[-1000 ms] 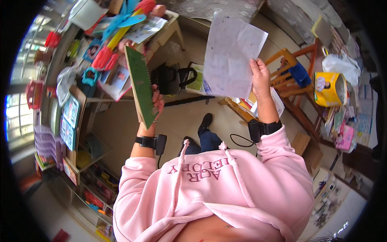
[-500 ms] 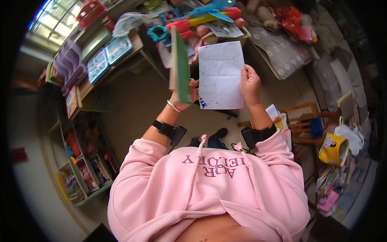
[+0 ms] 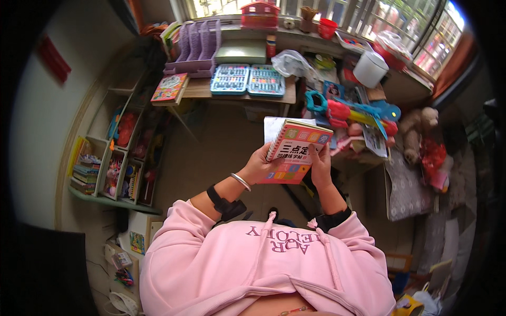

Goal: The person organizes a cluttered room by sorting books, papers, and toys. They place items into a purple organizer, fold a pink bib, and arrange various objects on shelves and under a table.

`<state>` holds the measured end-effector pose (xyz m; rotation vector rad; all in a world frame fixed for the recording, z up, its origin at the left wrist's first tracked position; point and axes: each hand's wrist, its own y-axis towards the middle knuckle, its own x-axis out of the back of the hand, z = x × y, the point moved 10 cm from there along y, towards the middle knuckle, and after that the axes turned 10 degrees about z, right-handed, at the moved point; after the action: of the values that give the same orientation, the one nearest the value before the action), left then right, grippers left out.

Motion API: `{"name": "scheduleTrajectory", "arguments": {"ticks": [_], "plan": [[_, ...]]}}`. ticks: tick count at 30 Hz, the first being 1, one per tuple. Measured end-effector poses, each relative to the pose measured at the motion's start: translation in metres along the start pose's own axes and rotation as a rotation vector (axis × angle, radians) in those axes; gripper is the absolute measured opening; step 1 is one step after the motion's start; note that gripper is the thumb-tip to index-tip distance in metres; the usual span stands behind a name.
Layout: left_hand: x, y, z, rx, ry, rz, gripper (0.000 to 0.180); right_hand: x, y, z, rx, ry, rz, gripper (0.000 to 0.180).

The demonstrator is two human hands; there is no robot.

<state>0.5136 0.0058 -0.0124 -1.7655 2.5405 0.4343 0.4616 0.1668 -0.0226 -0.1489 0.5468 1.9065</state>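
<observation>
1. While both hands hold it up in front of the body, the notebook (image 3: 289, 153) sits over the floor, clear of the near surface; spiral-bound, cover in pink and coloured squares, facing the wearer.
2. Sheet (image 3: 273, 124): white paper, showing past the notebook's upper left edge, behind it.
3. Left hand (image 3: 258, 165): fingers closed on the notebook's left, spiral side. Silver bracelet (image 3: 241, 181) at the wrist, black strap (image 3: 216, 198) higher on the forearm.
4. Right hand (image 3: 320, 167): fingers gripping the right edge, thumb over the front cover. Fingers behind the cover hidden on both sides.
5. Hoodie (image 3: 269, 258): pink, sleeves pushed up, filling the lower middle.
6. Surface (image 3: 202, 90) ahead, below the window: marker case (image 3: 230, 79) lying open in two halves; purple rack (image 3: 199, 50) and green box (image 3: 241, 53) behind it; patterned book (image 3: 169, 88) at the left end; clear plastic bag (image 3: 290, 63) just right of the case.
7. Right of these, a pile: blue, red and yellow toy (image 3: 360, 114), with a white tub (image 3: 370, 69) beyond it.
8. Windowsill: red toy house (image 3: 260, 15), red cup (image 3: 327, 28).
9. Far right, plush toy (image 3: 419, 128). Far left, shelf unit (image 3: 108, 138) with books and small toys.
</observation>
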Motion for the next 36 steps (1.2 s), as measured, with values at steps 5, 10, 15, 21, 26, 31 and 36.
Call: {"name": "scheduleTrajectory", "arguments": {"ticks": [5,10,15,21,26,31,36], "plan": [[0.084,-0.013,-0.027,-0.033,0.311,-0.372,0.016,-0.053,0.079,-0.067,-0.178,0.070,0.128,0.024],[0.164,-0.042,-0.107,-0.085,1.333,-0.698,0.024,-0.153,0.155,-0.136,-0.622,0.045,0.351,0.061],[0.266,-0.041,-0.135,-0.251,1.545,-0.598,0.036,-0.292,0.210,-0.165,-0.818,0.664,0.779,0.047],[0.434,-0.005,-0.157,-0.200,1.640,-0.438,0.055,-0.340,0.361,-0.227,-0.684,0.196,0.442,0.020],[0.573,0.049,-0.136,-0.071,1.963,-0.272,0.028,-0.314,0.516,-0.183,-0.392,0.061,0.300,0.021],[0.677,0.094,-0.044,0.177,1.960,-0.022,0.026,-0.303,0.620,-0.204,-0.461,0.061,0.175,0.017],[0.720,0.053,0.047,0.529,1.599,0.275,0.028,-0.344,0.676,-0.258,-0.488,-0.041,0.311,0.014]]}}
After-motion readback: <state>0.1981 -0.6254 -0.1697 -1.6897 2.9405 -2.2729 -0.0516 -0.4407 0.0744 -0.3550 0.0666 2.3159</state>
